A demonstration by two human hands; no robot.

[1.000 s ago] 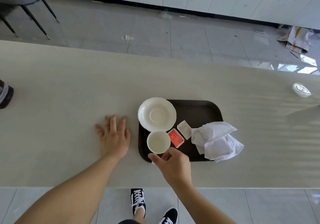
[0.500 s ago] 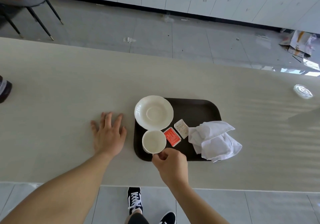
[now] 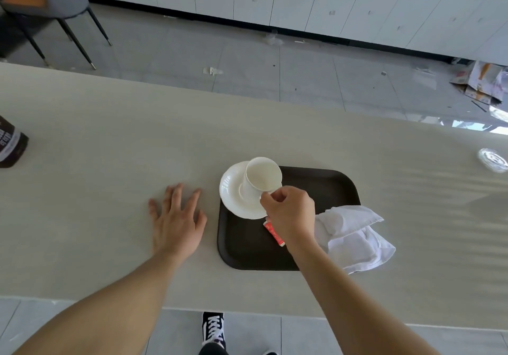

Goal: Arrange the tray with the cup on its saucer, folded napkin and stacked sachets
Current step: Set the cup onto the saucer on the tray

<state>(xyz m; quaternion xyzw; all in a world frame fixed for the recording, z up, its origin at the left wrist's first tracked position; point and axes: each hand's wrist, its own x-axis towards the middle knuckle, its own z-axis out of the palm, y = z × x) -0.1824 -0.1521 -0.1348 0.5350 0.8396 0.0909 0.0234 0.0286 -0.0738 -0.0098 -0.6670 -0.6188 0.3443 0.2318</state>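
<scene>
long pale counter (image 3: 110,189) running side to side, and the dark tray (image 3: 330,189) sits flat on it near the front edge. left hand (image 3: 176,222) lies palm down on the surface just beside the tray. white napkin (image 3: 354,233) spills over the tray's right rim onto the counter. dark container (image 3: 11,148) far left, clear glass piece (image 3: 492,159) far right.

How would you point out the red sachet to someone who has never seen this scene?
Find the dark tray on the pale table. Near its middle, between the white saucer and the crumpled white napkin, a small flat sachet peeks out beside the right hand. It alone is red.
</scene>
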